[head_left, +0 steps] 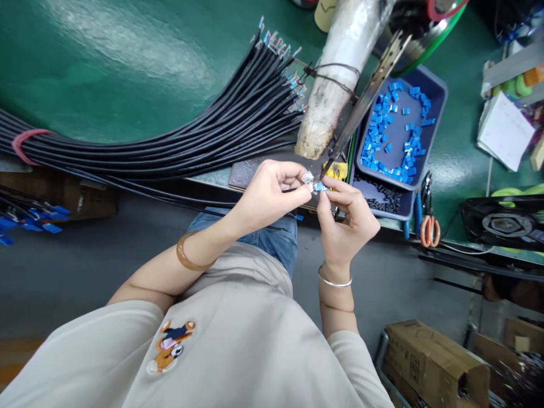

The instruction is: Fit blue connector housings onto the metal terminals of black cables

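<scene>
My left hand [267, 192] and my right hand [346, 218] meet at the edge of the green table [127, 62]. Both are pinched closed around a small blue connector [319, 186] with a pale piece beside it, at the end of a thin black cable. The fingertips of the two hands nearly touch. A bundle of black cables [178, 139] with blue-tipped ends lies across the table to my left, tied by a pink band [25, 139]. A thin metal strip [365, 96] slants down toward the connector.
A dark blue tray [437, 96] with several loose blue connectors sits right of my hands, above a second tray [385, 198]. Orange-handled pliers [429, 226] lie beside them. A wrapped pale cylinder [335, 79] stands behind. Cardboard boxes [433, 357] sit on the floor at lower right.
</scene>
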Available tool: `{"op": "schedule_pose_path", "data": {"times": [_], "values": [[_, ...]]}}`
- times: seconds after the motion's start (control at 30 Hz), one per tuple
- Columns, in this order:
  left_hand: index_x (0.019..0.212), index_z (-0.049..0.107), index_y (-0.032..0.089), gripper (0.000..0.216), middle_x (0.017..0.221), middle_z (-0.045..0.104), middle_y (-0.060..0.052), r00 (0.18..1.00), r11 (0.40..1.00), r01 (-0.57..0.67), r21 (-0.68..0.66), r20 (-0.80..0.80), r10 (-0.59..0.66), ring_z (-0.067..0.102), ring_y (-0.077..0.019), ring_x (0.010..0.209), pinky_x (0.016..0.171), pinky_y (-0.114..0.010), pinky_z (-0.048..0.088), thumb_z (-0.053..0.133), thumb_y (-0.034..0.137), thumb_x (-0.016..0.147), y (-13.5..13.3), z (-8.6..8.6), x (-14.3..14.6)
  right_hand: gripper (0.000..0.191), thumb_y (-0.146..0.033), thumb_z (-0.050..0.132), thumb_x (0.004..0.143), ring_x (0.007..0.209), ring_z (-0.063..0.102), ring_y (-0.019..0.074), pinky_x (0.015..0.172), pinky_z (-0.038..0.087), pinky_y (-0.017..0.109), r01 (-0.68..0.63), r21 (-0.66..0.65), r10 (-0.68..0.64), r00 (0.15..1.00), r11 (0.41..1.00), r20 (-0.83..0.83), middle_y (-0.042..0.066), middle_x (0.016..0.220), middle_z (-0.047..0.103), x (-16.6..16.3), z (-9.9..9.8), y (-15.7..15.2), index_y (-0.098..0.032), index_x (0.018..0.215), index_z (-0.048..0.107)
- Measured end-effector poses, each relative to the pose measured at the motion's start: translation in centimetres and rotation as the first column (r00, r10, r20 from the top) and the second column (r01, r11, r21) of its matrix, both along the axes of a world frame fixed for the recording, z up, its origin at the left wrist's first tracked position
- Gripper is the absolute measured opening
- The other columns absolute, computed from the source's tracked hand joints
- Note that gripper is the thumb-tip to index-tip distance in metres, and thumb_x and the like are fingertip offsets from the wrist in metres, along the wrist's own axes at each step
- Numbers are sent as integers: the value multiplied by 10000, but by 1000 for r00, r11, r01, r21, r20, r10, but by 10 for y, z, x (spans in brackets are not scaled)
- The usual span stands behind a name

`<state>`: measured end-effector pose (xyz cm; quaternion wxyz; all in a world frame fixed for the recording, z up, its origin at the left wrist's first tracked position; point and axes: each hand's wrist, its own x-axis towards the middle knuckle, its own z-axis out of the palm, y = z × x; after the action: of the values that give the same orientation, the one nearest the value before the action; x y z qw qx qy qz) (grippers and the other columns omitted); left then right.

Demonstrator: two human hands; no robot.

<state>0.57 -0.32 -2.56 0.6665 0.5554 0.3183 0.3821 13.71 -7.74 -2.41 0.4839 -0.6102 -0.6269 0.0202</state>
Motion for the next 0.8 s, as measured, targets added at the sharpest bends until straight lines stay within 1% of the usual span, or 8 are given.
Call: {"op": "schedule_pose_path", "data": {"times": [0.07,0.17,0.27,0.4,0.6,0.7,0.8], "values": [[619,582,125,96,532,436,41,1000,1000,-20,23,4,19,351,-19,483,444,-148,276,604,68,692,1,0,2,95,-138,616,854,991,725,185,778,622,320,-6,53,3,998,999,59,41,1080,740,0,0,1,-217,902,637],[640,603,127,88,547,480,35,999,998,-44,35,32,43,380,-24,492,448,-145,308,605,55,690,2,2,4,100,-141,609,858,1034,720,209,804,625,362,-16,53,12,998,998,64,57,1140,724,2,-1,1,-216,923,622],[670,628,128,88,570,529,30,997,998,-60,33,56,58,419,-28,505,462,-141,351,605,45,688,3,3,5,98,-144,608,859,1040,720,210,812,628,365,-34,33,33,999,999,39,51,1133,727,2,-2,2,-218,922,608],[678,634,128,91,570,534,28,996,997,-75,27,59,74,439,-30,508,472,-142,375,607,43,695,2,5,5,113,-135,612,853,1028,724,207,793,633,353,-39,41,38,999,998,36,55,1155,721,2,0,3,-219,928,605],[666,621,125,101,566,528,27,996,997,-75,4,50,75,440,-27,507,472,-135,382,592,32,694,3,6,3,93,-141,609,851,982,735,202,790,633,356,-41,65,34,994,997,109,54,1161,720,0,4,3,-221,898,605],[638,608,122,110,536,493,40,998,999,-52,0,29,52,401,-16,485,445,-122,341,590,21,677,4,6,2,96,-128,609,847,920,746,176,766,629,309,-44,70,32,986,997,163,49,1150,730,1,4,3,-218,872,589],[635,618,115,95,534,497,40,999,999,-40,-7,10,40,392,-14,482,438,-117,329,600,29,671,4,6,2,129,-106,629,828,864,749,153,710,611,252,-8,84,-11,977,996,212,36,1096,753,1,3,2,-220,873,589]]}}
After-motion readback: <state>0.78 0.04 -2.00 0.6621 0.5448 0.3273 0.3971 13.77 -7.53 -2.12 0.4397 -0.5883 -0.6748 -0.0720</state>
